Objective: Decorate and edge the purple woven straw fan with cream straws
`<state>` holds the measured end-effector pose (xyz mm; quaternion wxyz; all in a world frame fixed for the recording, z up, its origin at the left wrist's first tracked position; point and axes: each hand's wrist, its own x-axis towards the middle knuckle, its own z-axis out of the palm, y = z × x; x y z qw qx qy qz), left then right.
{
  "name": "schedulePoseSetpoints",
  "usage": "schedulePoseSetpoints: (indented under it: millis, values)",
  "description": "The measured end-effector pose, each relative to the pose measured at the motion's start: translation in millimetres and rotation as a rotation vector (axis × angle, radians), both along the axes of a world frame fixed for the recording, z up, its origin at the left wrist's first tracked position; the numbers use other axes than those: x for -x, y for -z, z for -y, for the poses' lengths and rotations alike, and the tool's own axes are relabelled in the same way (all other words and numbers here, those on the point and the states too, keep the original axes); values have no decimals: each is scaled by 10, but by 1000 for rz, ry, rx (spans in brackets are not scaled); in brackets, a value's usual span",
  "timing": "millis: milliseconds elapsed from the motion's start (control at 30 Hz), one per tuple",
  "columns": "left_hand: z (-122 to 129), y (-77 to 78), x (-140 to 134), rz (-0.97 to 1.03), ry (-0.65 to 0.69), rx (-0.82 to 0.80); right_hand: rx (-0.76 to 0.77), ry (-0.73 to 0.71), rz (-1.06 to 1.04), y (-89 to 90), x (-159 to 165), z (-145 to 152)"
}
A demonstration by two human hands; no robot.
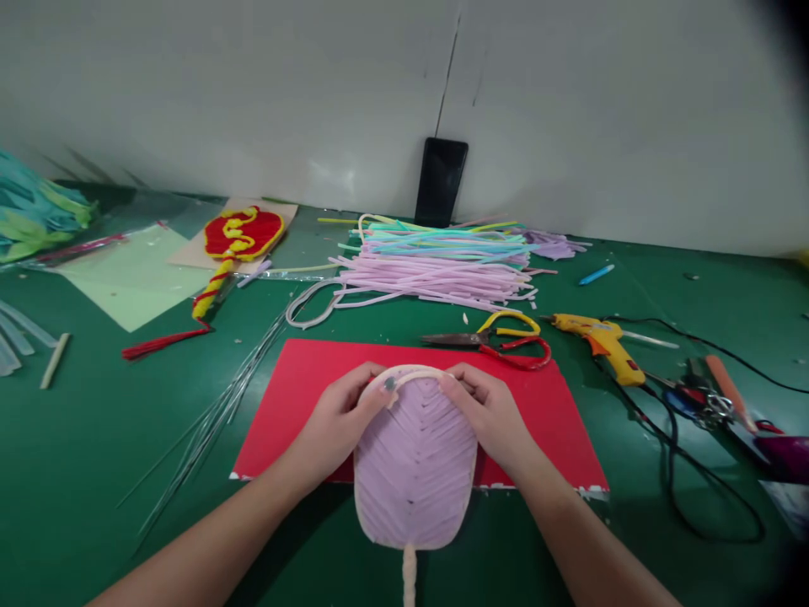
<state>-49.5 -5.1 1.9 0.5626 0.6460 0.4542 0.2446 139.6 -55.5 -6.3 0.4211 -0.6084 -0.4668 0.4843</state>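
A lilac hand fan (pixel 414 472), covered in slanting rows of fuzzy stems, lies over the front of a red board (pixel 303 396). Its rim is cream, and a wrapped cream handle (pixel 409 577) points towards me. Along the fan's top edge runs a cream pipe cleaner (pixel 414 373), its loose-looking end by my left thumb. My left hand (pixel 345 413) is closed on the upper left rim, thumb on the front face. On the upper right rim my right hand (pixel 490 409) pinches the fan and the strip's other part. The fingers behind the fan are hidden.
Behind the board lie scissors (pixel 484 337) and a pile of pastel pipe cleaners (pixel 436 265). A yellow glue gun (pixel 600 344) with its black cable is on the right, near pliers (pixel 701 379). Thin wires (pixel 233 388) and a red-yellow fan (pixel 243 232) lie left. A phone (pixel 441 181) leans on the wall.
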Motion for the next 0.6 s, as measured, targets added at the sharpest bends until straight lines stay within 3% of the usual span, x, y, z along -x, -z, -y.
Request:
schedulePoseSetpoints:
  millis: [200, 400, 600]
  values:
    - [-6, 62, 38, 8, -81, -19, -1, 61, -34, 14, -10, 7]
    - [-14, 23, 40, -50, 59, -5, -18, 72, -7, 4, -5, 9]
    - [-25, 21, 23, -101, 74, -58, -9, 75, -19, 14, -9, 5]
